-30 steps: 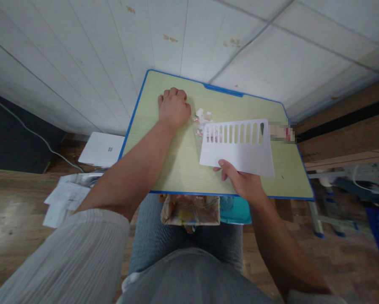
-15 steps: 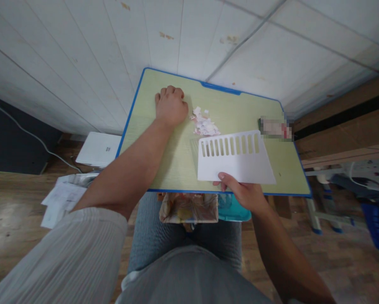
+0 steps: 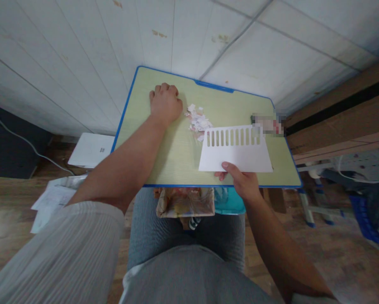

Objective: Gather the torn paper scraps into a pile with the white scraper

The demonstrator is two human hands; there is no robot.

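Note:
My left hand rests on the pale green tabletop, closed with its fingers curled under. No object shows in it, though its palm is hidden. Just to its right lies a pile of torn paper scraps, white with some pinkish bits. With my right hand I grip a white slotted panel by its near edge, thumb on top and fingers underneath. The panel is held tilted over the right part of the table, its row of slots toward the far side. Its upper left corner overlaps the near edge of the scraps.
A blurred-out item lies at the table's right. Below the front edge are a patterned open box and a turquoise container. A white box and papers are at the left, a cardboard box at the right.
The view has shifted slightly. My right hand has moved the white slotted panel a little toward the far side, against the scraps, and changed its tilt. My left hand stays in place.

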